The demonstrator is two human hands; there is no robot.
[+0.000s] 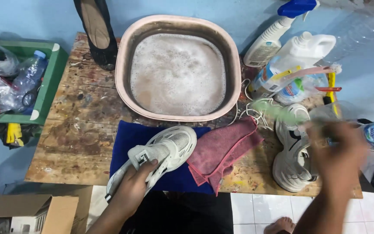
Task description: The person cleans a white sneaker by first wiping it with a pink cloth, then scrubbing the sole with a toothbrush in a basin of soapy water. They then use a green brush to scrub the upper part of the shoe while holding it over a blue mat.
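Head view. Left hand point(133, 186): closed around heel end of white mesh sneaker point(161, 154); shoe lies on blue cloth point(124, 141) at near table edge, long axis running from hand up-right toward pink square basin of soapy water point(124, 65). Right hand point(336, 149): motion-blurred over second white sneaker point(291, 167) at right, grip cannot be told. Folded pink cloth point(221, 149) between shoes. Worn wooden table point(78, 130) beneath.
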